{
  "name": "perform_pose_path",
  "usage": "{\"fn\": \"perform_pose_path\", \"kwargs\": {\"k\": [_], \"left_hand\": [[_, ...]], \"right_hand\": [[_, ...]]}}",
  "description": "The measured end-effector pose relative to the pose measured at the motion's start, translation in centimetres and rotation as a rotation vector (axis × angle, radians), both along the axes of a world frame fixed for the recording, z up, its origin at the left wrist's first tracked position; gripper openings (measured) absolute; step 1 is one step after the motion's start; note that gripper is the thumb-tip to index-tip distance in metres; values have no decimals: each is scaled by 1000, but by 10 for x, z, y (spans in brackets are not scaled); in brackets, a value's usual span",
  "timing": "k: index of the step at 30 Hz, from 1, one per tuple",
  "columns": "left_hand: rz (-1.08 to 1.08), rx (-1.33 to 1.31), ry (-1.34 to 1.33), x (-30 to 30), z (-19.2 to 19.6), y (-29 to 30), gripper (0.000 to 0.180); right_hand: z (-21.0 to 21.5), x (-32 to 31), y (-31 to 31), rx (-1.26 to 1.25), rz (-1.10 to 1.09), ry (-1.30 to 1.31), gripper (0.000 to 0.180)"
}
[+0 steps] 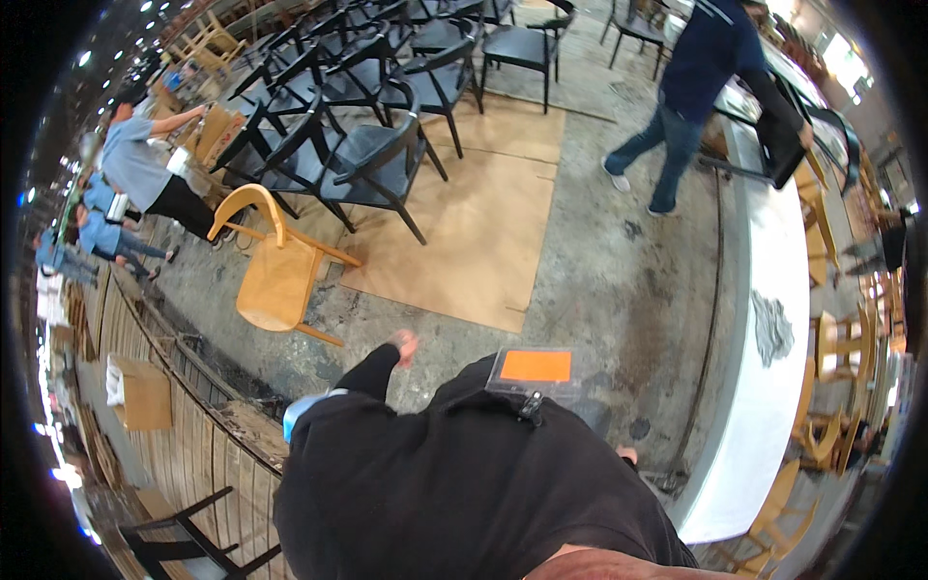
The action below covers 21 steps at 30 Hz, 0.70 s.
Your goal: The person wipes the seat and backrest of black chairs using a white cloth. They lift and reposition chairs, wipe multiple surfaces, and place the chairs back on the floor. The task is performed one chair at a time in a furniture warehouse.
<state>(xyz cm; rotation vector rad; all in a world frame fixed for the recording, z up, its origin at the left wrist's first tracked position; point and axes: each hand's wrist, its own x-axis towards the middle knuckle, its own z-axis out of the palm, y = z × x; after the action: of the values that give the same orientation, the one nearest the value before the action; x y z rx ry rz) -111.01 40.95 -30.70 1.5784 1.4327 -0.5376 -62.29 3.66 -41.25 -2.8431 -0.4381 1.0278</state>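
Wooden chair (274, 290) standing, black chairs (362, 147) just beyond it, rearmost cut off. Left grip (406, 346) to the wooden chair's right, apart, blurred; right grip (627, 454) farther right, mostly hidden by torso (483, 474). From here, can't tell either's opening or hold.

On my feed the left hand (405, 347) is smeared; I cannot separate its fingers or say whether they close on anything. Right hand (627, 454): only a sliver shows past the dark shirt (483, 474), which hides its forearm from me. Ahead of the left hand, black chairs (358, 89) overlap, many legs screened by seats, the rearmost cut by the top edge. Far left of that hand, people in blue (101, 235) too small for me to read their hands. Behind it, another dark chair (182, 520) runs off the lower edge. Well ahead of the right hand, a co-worker (698, 68): head cropped by the top edge.
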Motion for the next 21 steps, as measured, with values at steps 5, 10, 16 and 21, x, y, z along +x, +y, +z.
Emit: {"fn": "perform_pose_path", "kwargs": {"k": [5, 10, 16, 21], "left_hand": [[344, -10, -16, -50, 14, -24, 35], [651, 251, 87, -59, -14, 59, 37], [438, 646, -7, -63, -34, 315, 68], [172, 908, 260, -63, -16, 478, 64]], "right_hand": [[-14, -13, 159, -42, 547, 193, 51], [-22, -13, 374, 375, 872, -7, 27], [22, -26, 562, 306, 224, 394, 31], [59, -105, 668, 335, -49, 742, 38]]}}
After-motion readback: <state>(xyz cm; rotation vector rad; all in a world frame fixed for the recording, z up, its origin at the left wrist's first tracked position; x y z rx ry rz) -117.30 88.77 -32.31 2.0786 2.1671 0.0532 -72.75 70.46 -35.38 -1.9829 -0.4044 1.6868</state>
